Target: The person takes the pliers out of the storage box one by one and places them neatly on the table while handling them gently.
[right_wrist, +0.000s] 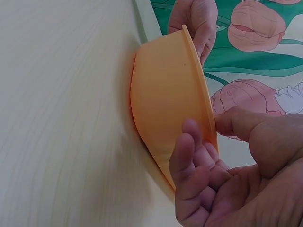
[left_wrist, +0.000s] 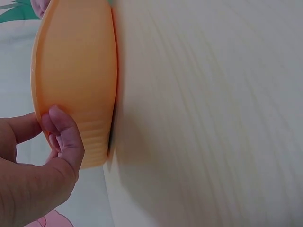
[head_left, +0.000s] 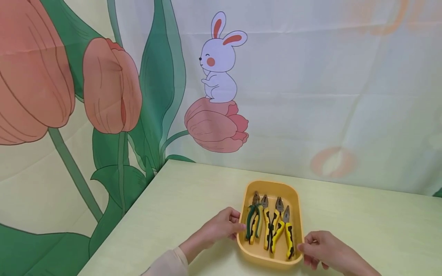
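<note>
A yellow-orange plastic tray (head_left: 271,187) stands on the table, holding several pliers side by side with their jaws pointing away from me. One pair of pliers has dark green handles (head_left: 249,224) and lies at the left; the others have yellow-and-black handles (head_left: 289,235). My left hand (head_left: 221,226) pinches the tray's left rim, thumb over the edge and fingers against the outer wall (left_wrist: 78,71). At the near right corner my right hand (head_left: 322,247) grips the rim between thumb and fingers. In the right wrist view, its fingertips (right_wrist: 182,151) lie along the outside wall.
The pale wood-grain table (head_left: 193,191) extends to both sides of the tray. Behind it hangs a cloth backdrop (head_left: 293,96) printed with tulips and a white rabbit (head_left: 221,73). The table's left edge runs diagonally along the cloth.
</note>
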The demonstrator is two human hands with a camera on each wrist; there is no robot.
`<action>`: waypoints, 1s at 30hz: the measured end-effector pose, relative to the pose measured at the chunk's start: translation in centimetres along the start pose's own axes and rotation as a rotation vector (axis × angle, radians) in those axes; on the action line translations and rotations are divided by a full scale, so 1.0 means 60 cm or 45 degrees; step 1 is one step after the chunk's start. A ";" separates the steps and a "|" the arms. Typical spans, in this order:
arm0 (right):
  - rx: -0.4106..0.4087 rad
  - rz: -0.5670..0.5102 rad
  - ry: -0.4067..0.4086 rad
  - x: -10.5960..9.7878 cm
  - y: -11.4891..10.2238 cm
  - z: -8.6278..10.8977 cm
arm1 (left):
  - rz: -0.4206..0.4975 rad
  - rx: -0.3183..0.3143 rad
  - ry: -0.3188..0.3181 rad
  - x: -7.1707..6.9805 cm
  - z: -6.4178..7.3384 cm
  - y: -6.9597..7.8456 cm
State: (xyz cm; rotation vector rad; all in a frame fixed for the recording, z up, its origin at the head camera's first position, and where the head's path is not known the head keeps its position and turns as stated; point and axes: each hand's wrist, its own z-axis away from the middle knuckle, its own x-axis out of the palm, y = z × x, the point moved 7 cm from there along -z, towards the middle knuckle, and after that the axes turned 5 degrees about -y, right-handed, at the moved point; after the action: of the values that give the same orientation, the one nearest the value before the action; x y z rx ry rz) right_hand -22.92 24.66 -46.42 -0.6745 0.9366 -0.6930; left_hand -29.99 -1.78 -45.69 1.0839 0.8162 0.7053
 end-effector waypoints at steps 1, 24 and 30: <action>0.003 0.004 0.004 -0.001 0.001 0.001 | 0.000 -0.001 0.000 0.002 0.000 0.000; 0.251 -0.146 0.006 -0.014 0.052 0.029 | 0.037 0.054 -0.057 0.059 0.007 0.011; 0.318 -0.162 0.028 -0.020 0.064 0.037 | 0.059 0.063 -0.076 0.076 0.012 0.016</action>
State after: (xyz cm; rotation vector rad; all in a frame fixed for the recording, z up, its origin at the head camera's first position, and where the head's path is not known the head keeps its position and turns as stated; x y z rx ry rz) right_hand -20.57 28.35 -47.83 -0.5082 0.8149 -0.9156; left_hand -27.12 1.93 -45.60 1.1662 0.7628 0.6919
